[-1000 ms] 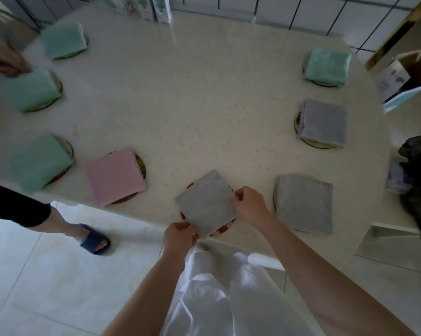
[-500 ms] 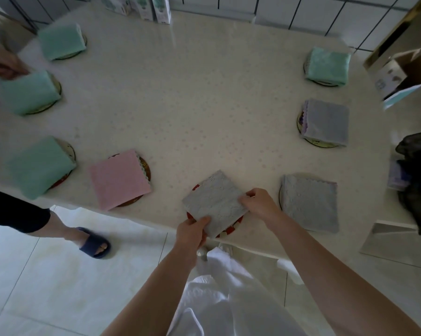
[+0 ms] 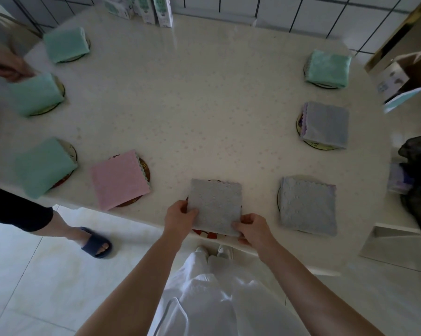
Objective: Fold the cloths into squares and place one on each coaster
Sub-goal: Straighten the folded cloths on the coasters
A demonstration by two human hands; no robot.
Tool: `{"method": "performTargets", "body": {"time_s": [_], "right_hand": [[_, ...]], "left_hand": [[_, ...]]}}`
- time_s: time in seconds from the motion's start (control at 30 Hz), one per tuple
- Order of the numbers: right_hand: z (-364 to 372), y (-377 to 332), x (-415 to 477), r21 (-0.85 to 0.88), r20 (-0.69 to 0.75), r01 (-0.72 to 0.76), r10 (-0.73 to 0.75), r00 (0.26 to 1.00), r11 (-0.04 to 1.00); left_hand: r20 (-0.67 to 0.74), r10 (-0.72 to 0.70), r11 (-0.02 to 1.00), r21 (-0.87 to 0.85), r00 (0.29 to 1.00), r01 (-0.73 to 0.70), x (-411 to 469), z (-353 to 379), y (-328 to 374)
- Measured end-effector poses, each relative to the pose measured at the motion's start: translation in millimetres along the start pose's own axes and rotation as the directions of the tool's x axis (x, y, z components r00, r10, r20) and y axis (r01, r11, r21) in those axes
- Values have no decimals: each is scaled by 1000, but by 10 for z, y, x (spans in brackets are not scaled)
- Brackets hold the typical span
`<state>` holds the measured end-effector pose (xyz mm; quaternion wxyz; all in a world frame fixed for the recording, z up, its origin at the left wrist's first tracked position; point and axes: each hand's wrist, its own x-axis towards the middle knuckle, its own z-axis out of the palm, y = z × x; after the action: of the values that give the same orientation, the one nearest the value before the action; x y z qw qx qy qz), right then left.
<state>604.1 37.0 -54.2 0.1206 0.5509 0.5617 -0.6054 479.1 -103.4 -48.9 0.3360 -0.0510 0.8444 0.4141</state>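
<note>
A grey cloth [image 3: 215, 204] folded into a square lies on a red-patterned coaster [image 3: 208, 234] at the near edge of the table. My left hand [image 3: 180, 218] pinches its left edge and my right hand [image 3: 251, 227] pinches its near right corner. Other folded cloths sit on their coasters around the table: a pink cloth [image 3: 118, 179], a grey cloth at the near right [image 3: 307, 206], a grey-purple cloth [image 3: 325, 123], and a green cloth at the far right [image 3: 328, 66]. Three green cloths [image 3: 43, 166] lie along the left side.
Another person's hand [image 3: 8, 66] touches a green cloth [image 3: 33, 93] at the far left; their leg and blue slipper [image 3: 96, 242] stand beside the table. Cartons [image 3: 153, 8] stand at the table's far edge. A dark bag [image 3: 417, 187] and an open box [image 3: 403, 78] are at the right.
The grey cloth has been turned from a diamond angle to square with the table edge. My right hand slid from its right corner to its near right corner.
</note>
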Motion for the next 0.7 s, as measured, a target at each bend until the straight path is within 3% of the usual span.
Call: {"method": "performTargets", "body": {"time_s": [0.23,0.4,0.53,0.7], "right_hand": [[57,64,38,-276,-36,107,-121,992,955],[24,19,10,-549,2,199,-237,972,811],[-47,-80,-18,-661,-33,211,-309,950,720],[35,-414,-57,-736,-44,304,-491,870,605]], "left_hand": [[-67,-3,994,112,998,10,51,-2,-14],[-84,41,981,193,996,-24,15,-55,-63],[-96,20,978,207,995,0,18,-195,-119],[-171,-5,987,157,985,32,120,-521,-151]]}}
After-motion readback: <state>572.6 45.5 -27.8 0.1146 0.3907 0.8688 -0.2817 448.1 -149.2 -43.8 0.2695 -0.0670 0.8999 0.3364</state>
